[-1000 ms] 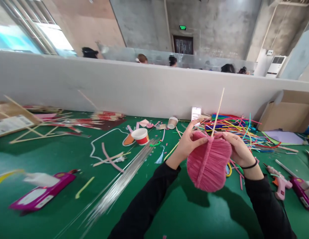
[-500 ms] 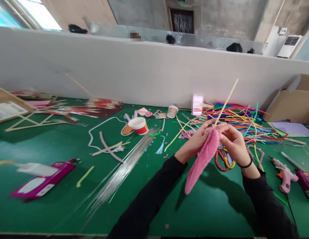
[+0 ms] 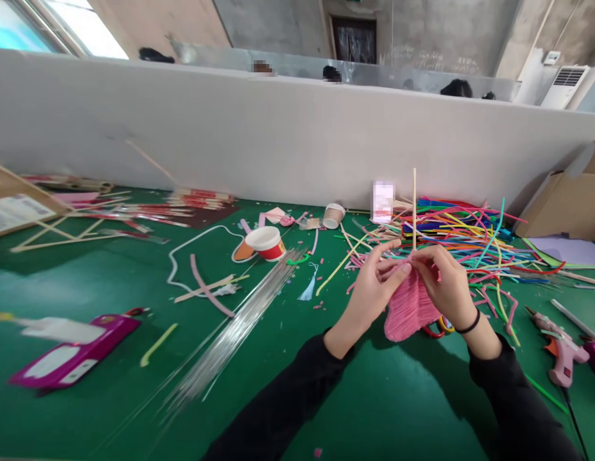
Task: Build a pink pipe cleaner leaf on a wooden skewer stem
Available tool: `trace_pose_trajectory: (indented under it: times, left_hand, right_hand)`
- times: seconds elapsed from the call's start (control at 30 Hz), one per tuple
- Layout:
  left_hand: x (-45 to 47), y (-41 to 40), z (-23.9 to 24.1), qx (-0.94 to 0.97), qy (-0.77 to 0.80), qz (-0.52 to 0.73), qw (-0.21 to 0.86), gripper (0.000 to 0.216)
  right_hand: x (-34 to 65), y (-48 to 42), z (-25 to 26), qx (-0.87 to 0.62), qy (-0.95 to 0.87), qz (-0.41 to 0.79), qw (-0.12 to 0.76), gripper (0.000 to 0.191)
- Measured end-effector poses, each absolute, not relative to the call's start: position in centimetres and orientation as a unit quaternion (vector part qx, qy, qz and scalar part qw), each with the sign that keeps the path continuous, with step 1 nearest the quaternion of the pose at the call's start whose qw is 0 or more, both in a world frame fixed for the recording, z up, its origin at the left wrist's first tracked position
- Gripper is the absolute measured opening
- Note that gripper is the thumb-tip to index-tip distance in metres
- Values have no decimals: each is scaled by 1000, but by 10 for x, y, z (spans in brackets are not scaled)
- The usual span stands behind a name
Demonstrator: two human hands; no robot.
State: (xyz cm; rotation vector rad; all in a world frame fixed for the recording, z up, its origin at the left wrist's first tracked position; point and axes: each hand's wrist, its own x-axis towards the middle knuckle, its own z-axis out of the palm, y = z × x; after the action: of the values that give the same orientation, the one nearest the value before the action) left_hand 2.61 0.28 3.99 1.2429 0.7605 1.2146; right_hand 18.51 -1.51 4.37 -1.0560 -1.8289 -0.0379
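Observation:
Both my hands are closed on a fuzzy pink piece (image 3: 409, 312) that looks built from rows of pipe cleaners. My left hand (image 3: 372, 288) pinches its upper edge from the left, thumb in front and index finger stretched out. At the same edge, my right hand (image 3: 444, 282) pinches near the base of a pale wooden stick (image 3: 414, 205), which rises upright out of the pink piece. The fingers hide where stick and pink piece meet. Partly covered behind the piece and my right hand lie red-and-yellow-handled scissors (image 3: 445, 325).
Many coloured pipe cleaners (image 3: 470, 237) are heaped behind my hands. A pink glue gun (image 3: 563, 352) lies at right, a purple device (image 3: 81, 349) at left. Thin metal wires (image 3: 240, 326), a paper cup (image 3: 266, 243) and a blue tassel (image 3: 308, 285) lie between. A white partition (image 3: 230, 134) bounds the back.
The pink piece has turned from nearly edge-on to showing its broad ribbed face. The stick has swung from leaning right to upright. Both hands stay on the piece.

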Motion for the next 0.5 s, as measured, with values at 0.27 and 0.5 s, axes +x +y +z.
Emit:
trace_pose_trajectory:
  times: [0.27, 0.5]
  left_hand:
    - [55, 0, 32, 549, 341, 593, 481, 32]
    - [60, -9, 35, 555, 319, 632, 436, 32]
  right_hand:
    - [203, -22, 59, -428, -789, -88, 432, 13]
    - [211, -35, 77, -426, -808, -115, 391, 12]
